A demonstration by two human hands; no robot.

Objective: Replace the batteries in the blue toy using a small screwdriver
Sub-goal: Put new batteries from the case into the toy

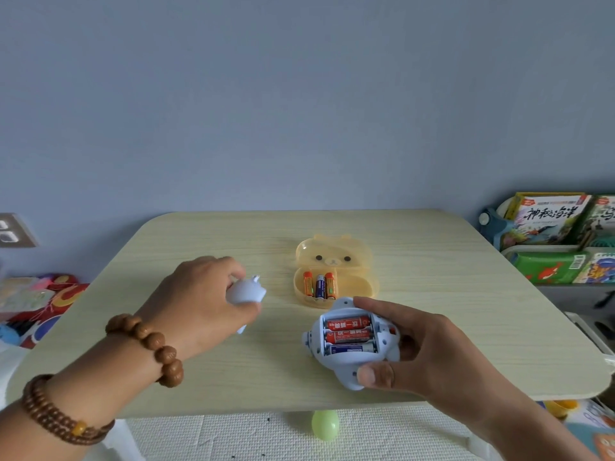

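Observation:
The blue toy (346,367) lies belly-up on the pale wooden table (466,294), held by my right hand (419,347) between thumb and fingers. Its battery bay is uncovered and shows three batteries (347,336), two red and one dark. My left hand (203,301), to the left of the toy, is closed on the light blue battery cover (246,290). A small blue piece pokes out under that hand; I cannot tell whether it is the screwdriver. Behind the toy an open yellow bear-shaped case (357,287) holds three more batteries (318,285).
A shelf with picture books (545,221) stands at the right beyond the table edge. Colourful toys (43,304) lie on the floor to the left. A green egg-shaped thing (325,424) sits under the table's near edge. A wall socket (13,230) is at far left.

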